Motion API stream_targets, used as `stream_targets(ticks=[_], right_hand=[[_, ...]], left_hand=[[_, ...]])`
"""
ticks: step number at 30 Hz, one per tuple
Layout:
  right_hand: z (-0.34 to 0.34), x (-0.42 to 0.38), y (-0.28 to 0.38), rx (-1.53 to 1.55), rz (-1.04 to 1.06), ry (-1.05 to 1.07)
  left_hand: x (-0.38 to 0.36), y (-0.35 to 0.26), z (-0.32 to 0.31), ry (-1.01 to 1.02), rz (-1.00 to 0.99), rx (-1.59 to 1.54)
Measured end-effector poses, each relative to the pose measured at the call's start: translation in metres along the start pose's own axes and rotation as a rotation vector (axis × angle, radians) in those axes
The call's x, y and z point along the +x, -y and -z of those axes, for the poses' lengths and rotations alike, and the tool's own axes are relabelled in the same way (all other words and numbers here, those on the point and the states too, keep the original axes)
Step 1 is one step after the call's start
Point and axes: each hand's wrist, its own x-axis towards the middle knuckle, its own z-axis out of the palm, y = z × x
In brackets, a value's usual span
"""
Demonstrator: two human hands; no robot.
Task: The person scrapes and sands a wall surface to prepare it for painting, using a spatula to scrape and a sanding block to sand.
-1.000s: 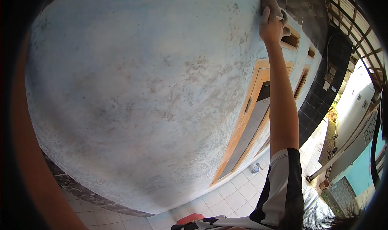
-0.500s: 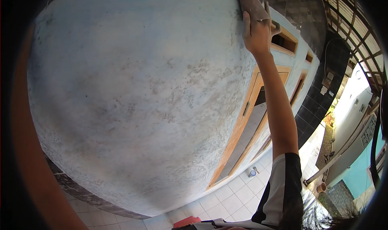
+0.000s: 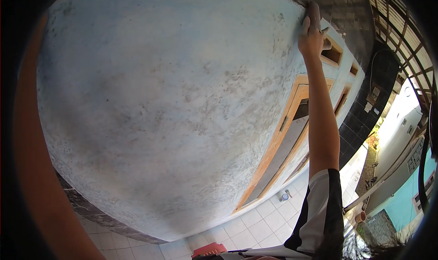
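My right hand [image 3: 312,40] is raised to the top edge of a pale blue, stained wall [image 3: 159,100], beside the dark glossy surface above. Its fingers are closed round a thin grey-brown sheet [image 3: 314,10], seen nearly edge-on; part of it is hidden by the fingers. My left forearm [image 3: 34,146] runs up the far left side of the view, along the wall's curved edge. The left hand itself lies outside what shows.
To the right are a wooden-framed door [image 3: 273,146] and a small wooden vent opening [image 3: 332,53]. Below, a red plastic object [image 3: 210,249] and a small can [image 3: 284,197] stand on the white tiled floor [image 3: 251,218].
My right hand has moved right and slightly down in view with the sheet, which now shows much narrower. The wall and door have shifted slightly in view.
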Motion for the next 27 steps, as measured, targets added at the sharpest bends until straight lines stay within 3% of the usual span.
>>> stream_targets(ticks=[1, 3, 4, 6, 9, 11, 12, 13, 17, 19, 21, 24, 25, 27], right_hand=[[-0.004, -0.002, 0.009, 0.022, 0.288, -0.176], [-0.001, -0.018, 0.020, -0.154, 0.390, -0.074], [0.004, -0.014, 0.017, -0.220, 0.312, -0.011], [0.012, 0.004, -0.026, -0.123, -0.064, 0.167], [-0.013, 0.011, -0.059, 0.165, -0.259, 0.105], [-0.001, -0.014, 0.000, -0.110, 0.067, -0.015], [0.005, -0.019, 0.011, -0.106, 0.236, 0.057], [0.007, -0.015, 0.010, -0.106, 0.237, 0.053], [0.002, 0.006, -0.045, -0.121, -0.125, 0.255], [-0.005, 0.000, -0.022, -0.117, -0.215, 0.111], [0.010, -0.020, 0.021, -0.031, 0.086, 0.095], [0.001, -0.007, -0.030, -0.213, 0.145, 0.097], [-0.013, 0.007, -0.061, -0.067, -0.049, 0.155], [-0.023, 0.007, -0.063, 0.078, -0.237, 0.220]], left_hand=[[-0.001, 0.001, 0.000, -0.002, 0.000, -0.003], [-0.001, 0.005, 0.000, -0.009, 0.003, -0.003], [-0.003, 0.006, 0.001, -0.010, 0.001, -0.005], [-0.005, 0.008, -0.003, -0.007, -0.004, -0.013], [-0.004, 0.017, -0.008, 0.006, -0.009, -0.014], [-0.004, 0.019, -0.008, 0.001, -0.016, -0.010], [-0.005, 0.021, -0.005, -0.005, -0.020, -0.010], [-0.007, 0.020, -0.003, -0.007, -0.022, -0.013], [-0.011, 0.010, -0.002, -0.023, -0.025, -0.018], [-0.012, 0.008, -0.003, -0.027, -0.021, -0.020], [-0.012, 0.007, -0.001, -0.034, -0.015, -0.024], [-0.014, 0.002, 0.004, 0.032, 0.007, -0.024], [-0.013, 0.002, 0.004, 0.049, 0.003, 0.025], [-0.015, 0.007, 0.005, 0.073, 0.003, 0.081]])
